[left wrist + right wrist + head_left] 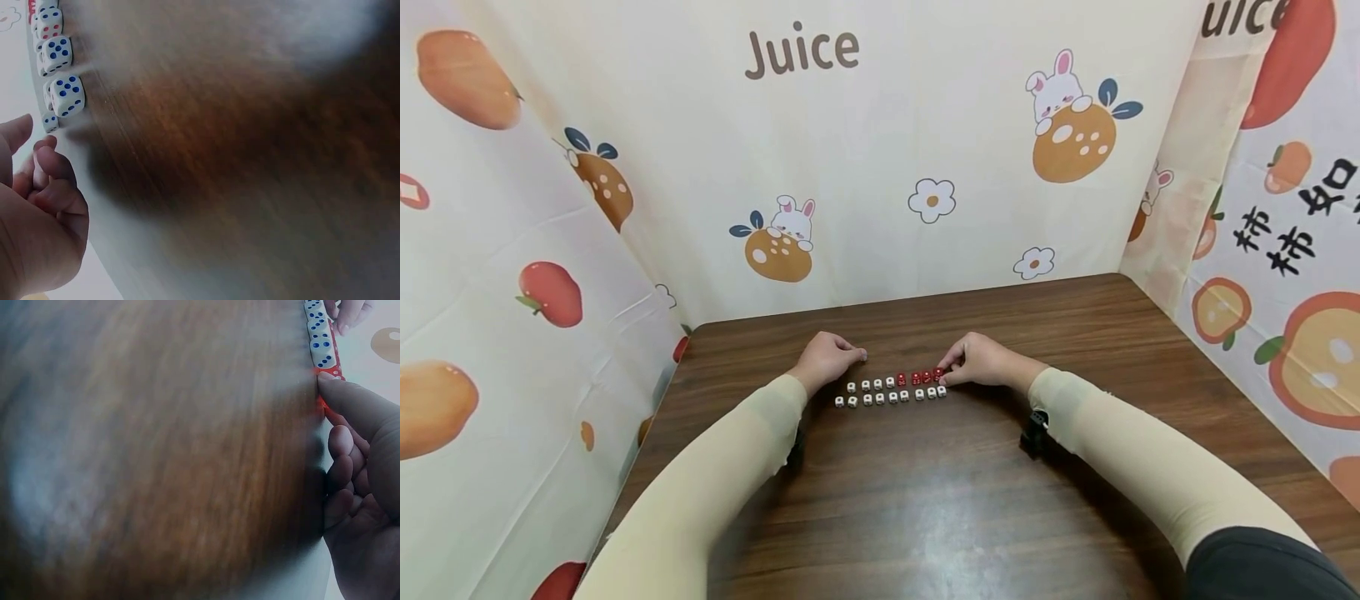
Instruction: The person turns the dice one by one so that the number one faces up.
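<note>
Dice lie in two rows on the table. The front row is white dice point(892, 398) with dark blue pips, and a closer one point(67, 95) is at the row's left end. In the back row, white dice point(877, 384) are on the left and red dice point(916, 378) on the right. My left hand point(826, 360) is behind the rows' left part, a small white die point(50, 122) pinched at its fingertips. At the right end of the back row, my right hand point(981, 360) grips a red die point(938, 374) between thumb and finger, partly hidden by the thumb in the right wrist view.
The dark wooden table point(925, 500) reaches back to a printed cloth wall point(880, 150) with fruit and rabbits. More printed cloth stands along the left and right sides. A dark wrist camera point(1036, 433) hangs under the right forearm.
</note>
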A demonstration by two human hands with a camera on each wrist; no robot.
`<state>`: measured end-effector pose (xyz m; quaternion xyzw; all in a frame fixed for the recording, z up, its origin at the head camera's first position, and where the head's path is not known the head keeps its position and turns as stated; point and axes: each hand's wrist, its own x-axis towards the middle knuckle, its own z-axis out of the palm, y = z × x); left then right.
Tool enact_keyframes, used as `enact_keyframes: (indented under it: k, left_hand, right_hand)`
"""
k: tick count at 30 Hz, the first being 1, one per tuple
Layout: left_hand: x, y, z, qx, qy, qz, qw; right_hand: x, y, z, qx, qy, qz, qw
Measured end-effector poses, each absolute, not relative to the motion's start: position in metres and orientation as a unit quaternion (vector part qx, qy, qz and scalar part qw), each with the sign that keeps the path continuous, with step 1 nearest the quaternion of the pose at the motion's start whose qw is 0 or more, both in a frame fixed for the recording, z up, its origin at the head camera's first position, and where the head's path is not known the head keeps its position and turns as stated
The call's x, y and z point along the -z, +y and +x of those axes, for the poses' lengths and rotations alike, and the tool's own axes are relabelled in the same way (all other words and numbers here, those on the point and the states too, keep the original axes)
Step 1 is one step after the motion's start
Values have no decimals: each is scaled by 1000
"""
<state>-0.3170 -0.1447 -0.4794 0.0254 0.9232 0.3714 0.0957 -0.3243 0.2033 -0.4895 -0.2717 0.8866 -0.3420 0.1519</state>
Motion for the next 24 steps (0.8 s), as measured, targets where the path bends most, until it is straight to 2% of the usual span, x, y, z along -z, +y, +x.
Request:
enact_keyframes:
  k: [4,10,17,24]
  left_hand:
    - [486,-146,-325,-371,923,36,96]
    - [475,-144,-317,-360,925,28,114]
    - [506,-155,-344,-356,924,42,135]
    - [477,-148,-319,-363,923,31,126]
  right_hand:
    - [489,203,-324,341,887,-270,153]
    - [489,202,-324,340,887,-273,154]
    - [490,203,-325,335,890,-271,152]
    - [492,203,-325,337,889,-272,150]
